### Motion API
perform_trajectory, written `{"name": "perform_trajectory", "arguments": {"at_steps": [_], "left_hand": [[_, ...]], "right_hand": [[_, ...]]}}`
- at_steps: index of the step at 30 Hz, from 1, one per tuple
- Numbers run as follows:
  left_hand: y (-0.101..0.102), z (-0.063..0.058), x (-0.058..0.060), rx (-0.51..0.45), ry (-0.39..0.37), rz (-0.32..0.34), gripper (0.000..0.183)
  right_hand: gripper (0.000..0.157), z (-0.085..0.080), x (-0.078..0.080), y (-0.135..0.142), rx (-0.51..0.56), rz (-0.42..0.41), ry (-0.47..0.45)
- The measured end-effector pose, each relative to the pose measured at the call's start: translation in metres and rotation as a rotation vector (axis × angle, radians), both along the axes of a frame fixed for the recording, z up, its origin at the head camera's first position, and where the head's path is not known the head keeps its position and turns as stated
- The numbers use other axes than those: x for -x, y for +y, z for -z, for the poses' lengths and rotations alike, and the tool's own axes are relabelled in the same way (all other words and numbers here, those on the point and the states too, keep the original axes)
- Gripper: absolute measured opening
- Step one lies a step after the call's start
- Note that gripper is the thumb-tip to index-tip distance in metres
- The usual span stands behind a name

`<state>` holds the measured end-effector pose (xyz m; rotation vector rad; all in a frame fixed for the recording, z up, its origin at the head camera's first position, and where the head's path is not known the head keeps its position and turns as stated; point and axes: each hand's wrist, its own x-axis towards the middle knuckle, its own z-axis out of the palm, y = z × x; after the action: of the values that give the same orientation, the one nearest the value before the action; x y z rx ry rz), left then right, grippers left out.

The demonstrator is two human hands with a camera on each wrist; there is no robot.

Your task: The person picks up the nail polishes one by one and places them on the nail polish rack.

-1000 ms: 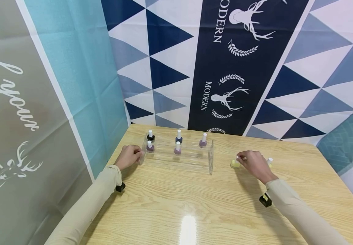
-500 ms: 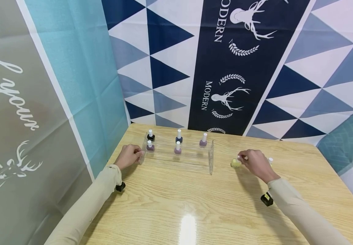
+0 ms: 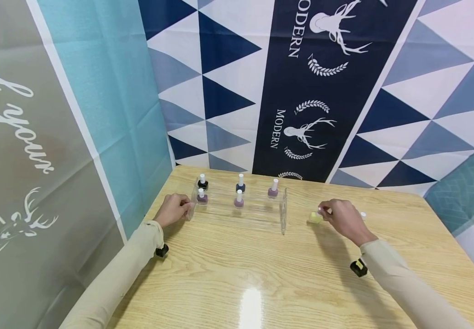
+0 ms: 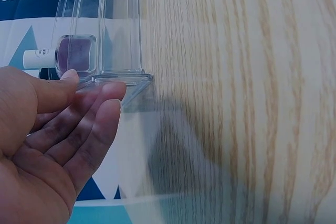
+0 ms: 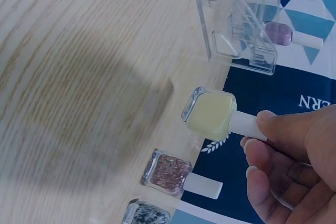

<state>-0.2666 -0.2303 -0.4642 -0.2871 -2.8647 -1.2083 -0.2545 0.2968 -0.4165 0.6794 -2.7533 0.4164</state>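
In the head view my left hand [image 3: 173, 209] is at the left end of a clear stepped display rack [image 3: 257, 223]. Its thumb and fingertips grip the edge of the end panel. My right hand [image 3: 343, 219] pinches the white cap of a pale yellow nail polish bottle [image 5: 212, 114] between thumb and forefinger, right of the rack. Whether the bottle's base touches the table cannot be told. On the rack's upper step stand a black polish [image 3: 202, 183], a dark blue one [image 3: 240, 185] and a mauve one [image 3: 273, 189]. Lower down are a purple polish [image 3: 201, 197] and a pink-mauve one [image 3: 238, 200].
Beside the yellow bottle, the right wrist view shows a glittery pinkish polish [image 5: 170, 173] and a black-and-white flecked polish [image 5: 147, 213]. A white cap [image 3: 363, 215] shows behind my right hand. Patterned cloth [image 3: 228, 100] hangs behind and left of the wooden table [image 3: 204, 283].
My right hand has shifted very slightly up in the head view, and the yellow bottle has turned and risen a little with it. The left hand and the rack stay in place.
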Motion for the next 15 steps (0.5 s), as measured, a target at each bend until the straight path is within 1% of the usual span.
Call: {"name": "perform_trajectory", "arguments": {"at_steps": [15], "left_hand": [[0.001, 0.000, -0.001, -0.008, -0.011, 0.001, 0.018]], "right_hand": [[0.007, -0.012, -0.007, -0.006, 0.010, -0.013, -0.001]]}}
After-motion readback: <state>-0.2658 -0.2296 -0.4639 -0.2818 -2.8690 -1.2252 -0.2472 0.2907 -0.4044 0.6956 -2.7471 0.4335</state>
